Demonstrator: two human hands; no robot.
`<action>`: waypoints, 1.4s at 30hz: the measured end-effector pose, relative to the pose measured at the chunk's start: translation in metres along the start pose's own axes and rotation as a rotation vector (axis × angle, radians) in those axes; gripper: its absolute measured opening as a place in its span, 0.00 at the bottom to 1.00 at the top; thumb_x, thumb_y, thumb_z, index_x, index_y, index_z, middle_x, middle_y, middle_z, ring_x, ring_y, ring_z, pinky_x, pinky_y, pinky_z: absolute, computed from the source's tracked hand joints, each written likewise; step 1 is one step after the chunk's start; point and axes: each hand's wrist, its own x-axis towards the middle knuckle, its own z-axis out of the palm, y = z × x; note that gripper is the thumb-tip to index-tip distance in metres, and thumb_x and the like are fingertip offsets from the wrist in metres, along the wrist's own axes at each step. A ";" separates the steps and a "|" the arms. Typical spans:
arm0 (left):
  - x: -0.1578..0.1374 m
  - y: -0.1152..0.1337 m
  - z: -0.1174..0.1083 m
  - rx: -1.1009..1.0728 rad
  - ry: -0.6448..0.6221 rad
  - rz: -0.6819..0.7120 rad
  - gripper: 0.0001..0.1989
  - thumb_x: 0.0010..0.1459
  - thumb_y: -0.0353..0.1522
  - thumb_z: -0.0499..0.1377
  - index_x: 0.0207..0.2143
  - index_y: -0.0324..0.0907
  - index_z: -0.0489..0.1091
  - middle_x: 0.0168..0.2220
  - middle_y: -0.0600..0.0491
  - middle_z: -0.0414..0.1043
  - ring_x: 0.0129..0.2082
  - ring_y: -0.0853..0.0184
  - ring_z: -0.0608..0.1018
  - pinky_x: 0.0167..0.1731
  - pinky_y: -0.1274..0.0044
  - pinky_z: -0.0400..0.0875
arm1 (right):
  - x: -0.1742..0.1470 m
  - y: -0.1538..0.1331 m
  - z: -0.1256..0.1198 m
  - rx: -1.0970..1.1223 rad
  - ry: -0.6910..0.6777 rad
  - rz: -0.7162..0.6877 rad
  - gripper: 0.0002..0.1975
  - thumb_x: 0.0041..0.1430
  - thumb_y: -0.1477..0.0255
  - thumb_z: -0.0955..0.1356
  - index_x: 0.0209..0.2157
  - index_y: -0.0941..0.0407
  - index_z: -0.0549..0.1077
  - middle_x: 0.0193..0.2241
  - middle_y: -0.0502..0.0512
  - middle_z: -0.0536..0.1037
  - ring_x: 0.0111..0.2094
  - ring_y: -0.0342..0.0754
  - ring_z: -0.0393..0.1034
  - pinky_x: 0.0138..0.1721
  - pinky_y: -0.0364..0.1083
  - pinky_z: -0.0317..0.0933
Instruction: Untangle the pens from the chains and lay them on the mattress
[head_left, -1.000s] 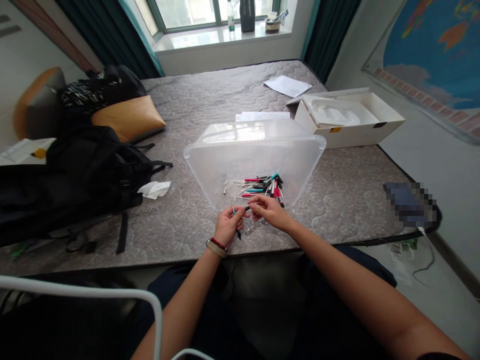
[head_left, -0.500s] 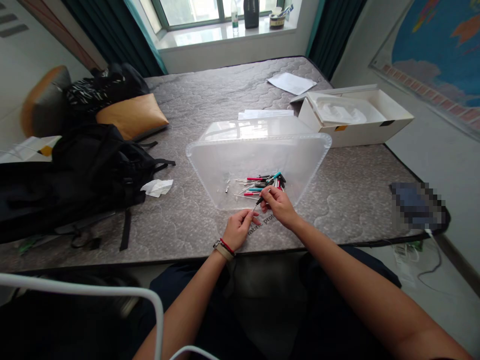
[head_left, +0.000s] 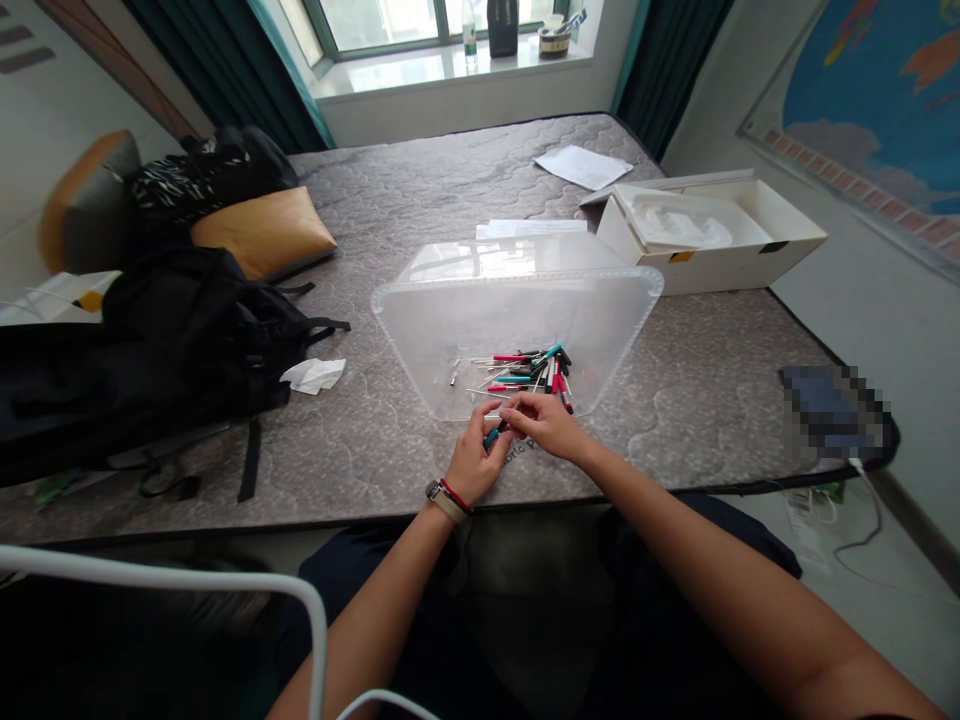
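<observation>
In front of a clear plastic bin (head_left: 442, 258), which lies on its side with its mouth towards me, my two hands meet. My left hand (head_left: 478, 462) is closed around the teal end of a slim pen-like stick (head_left: 491, 437). Pinched at its dark end are the fingers of my right hand (head_left: 546, 425), which partly hide it. Whether the teal and dark parts are one piece I cannot tell. Inside the bin lies a loose pile of thin sticks (head_left: 517, 380) with red, teal and black ends and pale shafts.
Left of the bin are a crumpled tissue (head_left: 315, 375) and a black backpack (head_left: 187, 340). A yellow cushion (head_left: 266, 235) lies behind. An open white box (head_left: 705, 268) stands back right, near paper sheets (head_left: 583, 166). A blurred-out device (head_left: 832, 410) sits far right.
My right hand has moved down and left, closer to my left hand. A teal part now shows in my left fingers, where a thin tip of a black stick was before.
</observation>
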 end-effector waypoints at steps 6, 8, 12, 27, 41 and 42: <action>-0.002 -0.009 0.000 0.026 -0.026 0.038 0.30 0.59 0.23 0.52 0.63 0.42 0.49 0.43 0.50 0.77 0.42 0.66 0.79 0.46 0.73 0.70 | 0.001 0.000 -0.001 0.051 -0.036 0.029 0.18 0.55 0.56 0.69 0.36 0.57 0.76 0.21 0.49 0.74 0.22 0.43 0.68 0.24 0.41 0.61; -0.001 -0.012 0.000 0.042 -0.010 0.027 0.32 0.59 0.23 0.52 0.65 0.42 0.47 0.44 0.49 0.77 0.43 0.65 0.79 0.46 0.73 0.70 | 0.001 -0.003 -0.003 0.042 -0.075 0.027 0.18 0.55 0.56 0.70 0.36 0.58 0.77 0.21 0.50 0.75 0.23 0.44 0.69 0.24 0.41 0.62; -0.001 -0.015 -0.001 0.078 0.026 0.023 0.34 0.59 0.24 0.53 0.66 0.44 0.46 0.46 0.50 0.77 0.45 0.65 0.78 0.48 0.73 0.70 | 0.001 -0.003 -0.005 -0.023 -0.079 0.020 0.17 0.56 0.57 0.70 0.36 0.58 0.78 0.22 0.51 0.76 0.23 0.44 0.69 0.24 0.42 0.61; 0.001 -0.021 -0.001 0.325 0.068 -0.043 0.12 0.62 0.36 0.57 0.45 0.45 0.75 0.39 0.51 0.80 0.38 0.64 0.80 0.40 0.76 0.70 | -0.003 -0.006 0.005 -0.310 0.177 -0.105 0.17 0.54 0.56 0.71 0.27 0.57 0.75 0.25 0.52 0.76 0.27 0.45 0.68 0.28 0.42 0.59; 0.001 -0.003 0.001 0.142 0.106 -0.032 0.15 0.65 0.39 0.52 0.44 0.41 0.73 0.26 0.56 0.72 0.26 0.70 0.74 0.31 0.80 0.66 | 0.000 -0.007 -0.007 0.036 -0.014 -0.009 0.23 0.56 0.56 0.69 0.49 0.55 0.73 0.38 0.55 0.78 0.35 0.47 0.73 0.34 0.45 0.68; 0.002 -0.004 0.000 0.120 0.128 -0.048 0.15 0.65 0.39 0.52 0.46 0.41 0.73 0.25 0.56 0.72 0.26 0.70 0.74 0.30 0.80 0.66 | 0.000 -0.008 -0.007 0.138 -0.053 -0.005 0.26 0.56 0.57 0.70 0.53 0.53 0.70 0.45 0.56 0.77 0.40 0.49 0.74 0.39 0.47 0.69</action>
